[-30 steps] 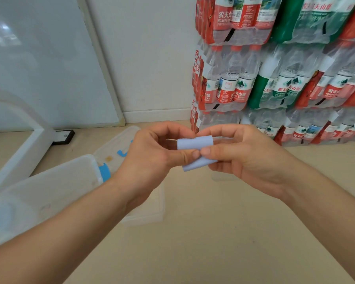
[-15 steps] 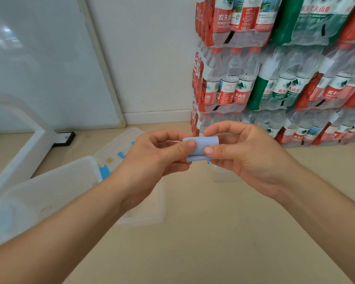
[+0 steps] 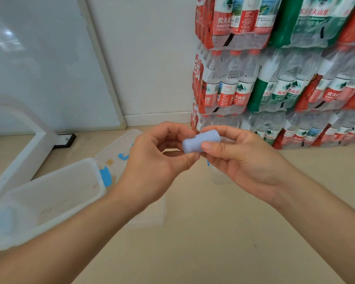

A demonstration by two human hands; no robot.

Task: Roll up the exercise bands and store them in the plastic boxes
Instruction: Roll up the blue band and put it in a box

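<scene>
A pale blue exercise band, rolled into a tight short cylinder, is held in the air at the middle of the view. My right hand pinches it between thumb and fingers. My left hand has its thumb tip under the roll's left end and its fingers curled behind it. An open translucent plastic box with blue clasps stands on the floor at lower left. Its lid lies just behind it. Another clear box is partly hidden under my left forearm.
Stacked shrink-wrapped packs of water bottles fill the right background. A whiteboard leans on the wall at left, with a white stand foot beside the box. Beige floor spreads below my hands.
The loose end of the band has been wound in, so the roll is now a closed cylinder. Both hands rose slightly and the roll turned its end toward me.
</scene>
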